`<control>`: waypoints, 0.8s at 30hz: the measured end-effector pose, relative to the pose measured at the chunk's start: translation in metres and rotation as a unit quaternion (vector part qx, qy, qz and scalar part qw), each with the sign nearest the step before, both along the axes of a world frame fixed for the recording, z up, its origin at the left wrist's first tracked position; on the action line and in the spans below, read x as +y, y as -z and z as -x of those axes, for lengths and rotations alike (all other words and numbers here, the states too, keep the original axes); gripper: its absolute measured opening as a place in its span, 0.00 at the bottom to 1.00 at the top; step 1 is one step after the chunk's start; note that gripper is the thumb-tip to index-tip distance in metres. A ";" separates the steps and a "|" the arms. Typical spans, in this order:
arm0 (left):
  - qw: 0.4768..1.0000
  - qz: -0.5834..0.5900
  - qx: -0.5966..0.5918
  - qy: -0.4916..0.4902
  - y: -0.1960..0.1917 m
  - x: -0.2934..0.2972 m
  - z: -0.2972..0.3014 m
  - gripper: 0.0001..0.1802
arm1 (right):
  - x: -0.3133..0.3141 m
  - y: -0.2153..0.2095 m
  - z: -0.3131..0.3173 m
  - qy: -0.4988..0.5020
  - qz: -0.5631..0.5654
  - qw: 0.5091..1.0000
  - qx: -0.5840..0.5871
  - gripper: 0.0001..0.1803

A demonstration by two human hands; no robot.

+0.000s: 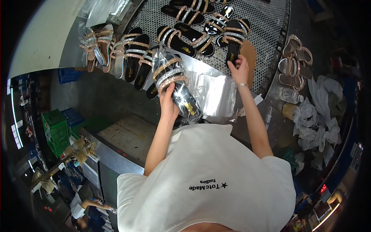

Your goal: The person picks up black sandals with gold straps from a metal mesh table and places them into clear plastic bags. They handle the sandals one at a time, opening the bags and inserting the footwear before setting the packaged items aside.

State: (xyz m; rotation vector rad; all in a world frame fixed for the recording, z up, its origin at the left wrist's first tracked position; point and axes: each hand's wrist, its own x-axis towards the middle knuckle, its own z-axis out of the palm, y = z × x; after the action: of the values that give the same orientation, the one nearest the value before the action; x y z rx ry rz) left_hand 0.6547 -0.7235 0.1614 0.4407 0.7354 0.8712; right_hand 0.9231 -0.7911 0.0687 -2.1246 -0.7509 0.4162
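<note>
The left hand (pixel 168 103) grips a black slide sandal (pixel 175 73) with glittery copper and silver straps, inside a clear plastic bag (pixel 198 101), above the counter's near edge. The right hand (pixel 240 72) has thumb and fingers at the heel of a second black sandal (pixel 233 47) on the mesh-topped counter (pixel 266 33); whether they pinch it, I cannot tell. Flat clear bags (pixel 217 91) lie between the hands. More strapped sandals (pixel 137 50) line the counter's left edge.

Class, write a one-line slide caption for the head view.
The left hand holds a bagged sandal in clear plastic; the right hand touches another black sandal near its heel.
</note>
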 end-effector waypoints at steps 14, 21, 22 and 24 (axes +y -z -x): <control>0.988 0.017 0.090 -0.122 0.009 0.026 0.027 0.15 | 0.088 0.022 -0.186 -0.017 0.054 0.975 -0.214 0.41; 0.997 -0.022 0.059 -0.046 0.016 0.027 -0.008 0.25 | 0.044 -0.086 -0.029 -0.050 -0.189 0.944 0.265 0.30; 0.997 -0.032 0.059 -0.032 0.010 0.023 -0.015 0.31 | 0.025 -0.087 -0.003 -0.085 -0.086 0.939 0.322 0.36; 0.996 -0.065 0.035 -0.041 0.012 0.012 -0.024 0.38 | 0.004 -0.094 0.063 -0.213 -0.038 0.966 0.139 0.51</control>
State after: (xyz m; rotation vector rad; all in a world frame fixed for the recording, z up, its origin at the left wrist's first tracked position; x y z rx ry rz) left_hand 0.6788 -0.7115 0.1495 0.5627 0.7672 0.9887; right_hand 0.8606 -0.7875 0.1631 -1.7763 -1.0383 0.8803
